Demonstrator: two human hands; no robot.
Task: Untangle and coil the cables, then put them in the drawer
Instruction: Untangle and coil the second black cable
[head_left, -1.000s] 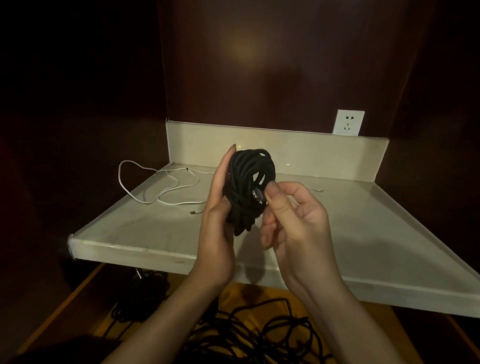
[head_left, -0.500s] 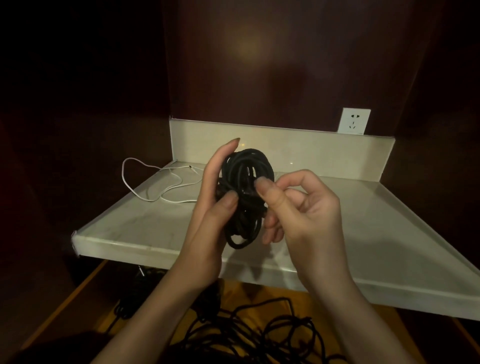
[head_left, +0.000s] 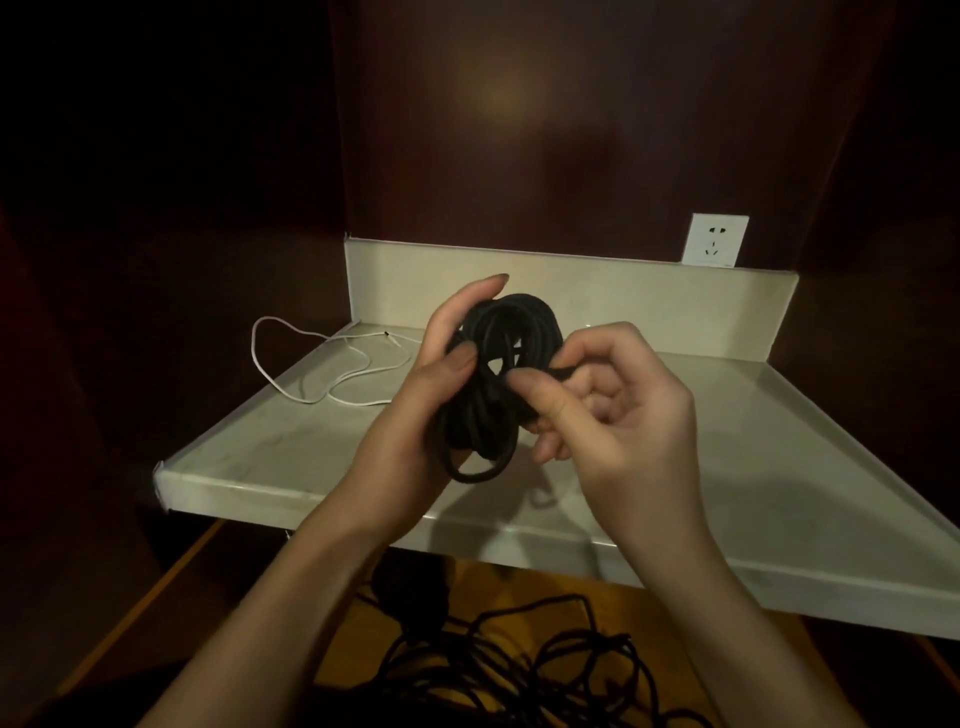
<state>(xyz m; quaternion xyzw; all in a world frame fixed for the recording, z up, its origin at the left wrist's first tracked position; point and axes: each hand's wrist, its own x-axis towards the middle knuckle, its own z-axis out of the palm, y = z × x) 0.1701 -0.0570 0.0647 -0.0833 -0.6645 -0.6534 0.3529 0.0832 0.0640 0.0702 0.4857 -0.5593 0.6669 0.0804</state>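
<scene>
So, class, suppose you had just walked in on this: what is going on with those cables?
A person is coiling a black cable above a pale shelf. The left hand grips the bundled coil, thumb pressed on its side, while the right hand pinches the cable's loose end across the middle of the bundle. A white cable lies loose on the shelf's left side. Below the shelf, more black cable sits tangled on a wooden surface. The coil is not yet put away.

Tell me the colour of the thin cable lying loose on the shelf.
White: the thin cable lies in loose loops on the pale shelf, clearest in the head view.
</scene>
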